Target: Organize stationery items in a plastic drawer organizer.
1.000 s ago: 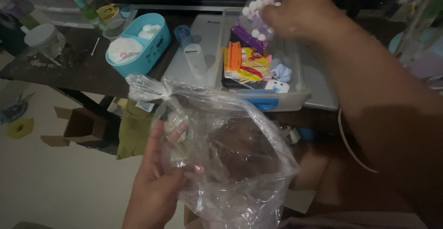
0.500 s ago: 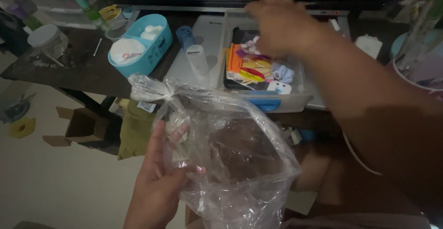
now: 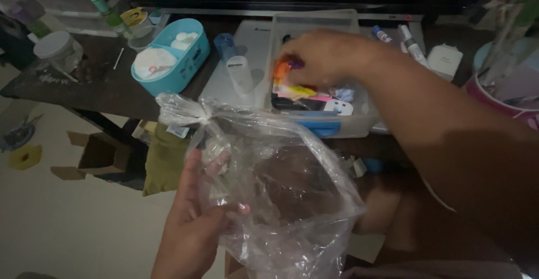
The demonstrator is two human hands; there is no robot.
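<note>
My left hand [image 3: 191, 223] grips a crumpled clear plastic bag [image 3: 281, 189] by its side, low in the middle, thumb pressed on the film. The bag's knotted corner points up and left. My right hand [image 3: 325, 57] reaches down into a clear plastic bin [image 3: 337, 124] on the dark table. Its fingers curl over an orange clip [image 3: 279, 71] and a purple edge among packets and small toys. Whether it grips anything is hidden by the fingers.
A teal two-part container [image 3: 179, 60] with white pads sits left of the bin, beside a white tube [image 3: 240, 74] on a silver laptop [image 3: 224, 88]. A lidded jar [image 3: 53, 46] stands far left. A cardboard box [image 3: 98, 152] lies on the floor below.
My right hand, which held a small bag of white balls up high, has dropped down into the bin. The left hand and the clear bag have stayed put.
</note>
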